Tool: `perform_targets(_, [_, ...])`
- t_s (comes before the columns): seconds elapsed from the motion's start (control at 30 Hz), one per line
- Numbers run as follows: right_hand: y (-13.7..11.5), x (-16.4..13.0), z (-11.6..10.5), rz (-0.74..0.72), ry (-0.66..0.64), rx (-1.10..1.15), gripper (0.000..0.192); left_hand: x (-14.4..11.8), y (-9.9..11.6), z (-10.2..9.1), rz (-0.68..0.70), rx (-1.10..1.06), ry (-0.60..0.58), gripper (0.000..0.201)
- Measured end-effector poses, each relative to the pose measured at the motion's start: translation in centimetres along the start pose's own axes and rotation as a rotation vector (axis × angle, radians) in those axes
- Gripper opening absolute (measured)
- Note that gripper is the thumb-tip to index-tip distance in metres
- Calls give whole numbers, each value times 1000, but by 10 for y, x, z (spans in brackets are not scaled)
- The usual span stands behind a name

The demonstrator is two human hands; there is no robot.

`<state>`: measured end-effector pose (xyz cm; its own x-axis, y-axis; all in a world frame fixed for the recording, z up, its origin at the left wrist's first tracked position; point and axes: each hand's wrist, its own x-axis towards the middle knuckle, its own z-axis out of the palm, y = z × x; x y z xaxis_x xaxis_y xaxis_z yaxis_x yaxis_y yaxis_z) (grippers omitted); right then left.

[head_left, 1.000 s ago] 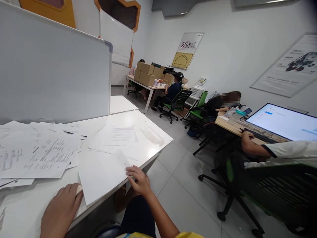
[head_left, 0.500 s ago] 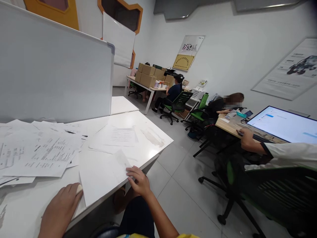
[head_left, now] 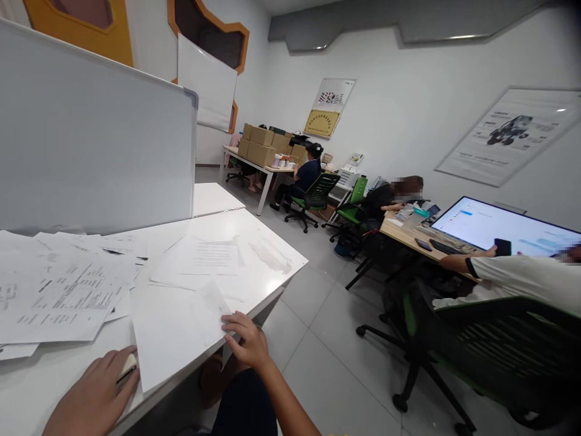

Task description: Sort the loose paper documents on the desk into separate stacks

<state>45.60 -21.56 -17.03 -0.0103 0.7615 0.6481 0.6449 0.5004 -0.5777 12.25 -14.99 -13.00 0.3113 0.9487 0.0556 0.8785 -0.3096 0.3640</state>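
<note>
Since the earlier frame, our left hand point(head_left: 97, 387) has rolled a little, baring a dark edge on the small pale object point(head_left: 129, 365) closed between its thumb and forefinger, just beside a blank sheet point(head_left: 170, 342) on the white counter point(head_left: 27, 390). Our right hand point(head_left: 247, 340) is at the counter's edge, its fingers at the end of a thin paper slip point(head_left: 211, 301) lying over that sheet; we cannot tell whether they pinch it. Left of the sheet we see heaped printed papers point(head_left: 54, 297); past it, a typed page point(head_left: 215, 257). A grey-white board point(head_left: 91, 139) stands behind the heap. To our right, a person in white point(head_left: 521, 278) now holds up a dark phone point(head_left: 502, 247) before a lit monitor point(head_left: 481, 225). Farthest off, cardboard boxes point(head_left: 259, 153) sit stacked near another seated person point(head_left: 311, 171).
</note>
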Motion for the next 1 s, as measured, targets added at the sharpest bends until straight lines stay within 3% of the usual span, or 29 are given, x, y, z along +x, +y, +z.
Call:
perform_targets(0.17, [2,-2,3,-1,25,33,18,2,-12,7,-76,-158,-38,61])
perform_targets(0.4, [-2,-4,2,-9,31,38,16,3,1,0,-227,-194,-49,61])
perform_targets(0.63, [-6,-6,1,-10,8,60,16,6,-7,12,-116,-143,14,57])
perform_targets(0.83, [-10,-9,3,5,-4,77,15,10,-25,18,33,-42,-27,49])
perform_targets(1.0, [-14,-8,2,27,2,114,15,11,-31,19,75,-11,7,45])
